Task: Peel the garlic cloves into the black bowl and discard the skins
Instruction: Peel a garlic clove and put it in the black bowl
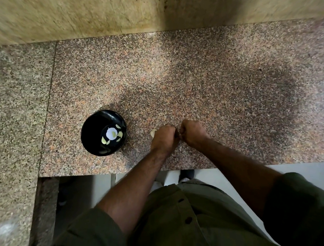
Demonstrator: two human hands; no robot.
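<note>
1. Black bowl (94,133) sits left of the hands on the speckled granite counter (211,79), holding several pale peeled cloves (119,133).
2. Left hand (164,138) is curled round a papery garlic piece (153,132) peeking out at its left; right hand (192,131) is curled tight, knuckles touching the left, but what it pinches I cannot tell.
3. Judged best: keep the pinch at the clove's tip and pull skin away from the bowl.
4. No readable writing or brand anywhere.
</note>
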